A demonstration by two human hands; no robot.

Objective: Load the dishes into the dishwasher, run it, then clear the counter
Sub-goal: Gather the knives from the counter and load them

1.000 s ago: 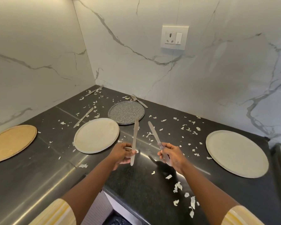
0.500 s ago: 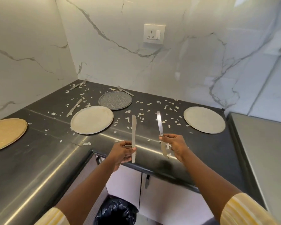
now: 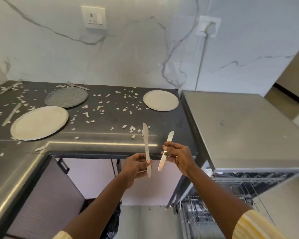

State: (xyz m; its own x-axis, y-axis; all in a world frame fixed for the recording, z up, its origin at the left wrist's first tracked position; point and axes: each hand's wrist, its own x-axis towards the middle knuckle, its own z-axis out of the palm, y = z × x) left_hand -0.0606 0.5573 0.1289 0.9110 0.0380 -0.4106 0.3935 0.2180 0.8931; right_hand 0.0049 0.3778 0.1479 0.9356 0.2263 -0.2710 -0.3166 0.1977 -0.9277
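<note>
My left hand (image 3: 134,167) grips a table knife (image 3: 145,140) upright in front of the counter edge. My right hand (image 3: 179,155) holds a second knife (image 3: 169,138), tilted, just to its right. On the dark counter (image 3: 110,116) lie a large cream plate (image 3: 39,122), a speckled grey plate (image 3: 66,97) and a smaller cream plate (image 3: 160,100). A fork (image 3: 78,85) lies at the back wall, and two more knives (image 3: 12,114) (image 3: 8,87) lie at the left. The open dishwasher (image 3: 231,195) with wire racks is at the lower right.
White scraps are scattered over the counter. A steel appliance top (image 3: 240,128) stands right of the counter. A black bin bag (image 3: 110,221) sits on the floor below. Wall sockets (image 3: 93,18) (image 3: 208,26) are on the marble backsplash, one with a cable plugged in.
The view has swung right and back from the counter, bringing the open dishwasher into sight. Both hands still hold their knives and have moved right, off the counter edge.
</note>
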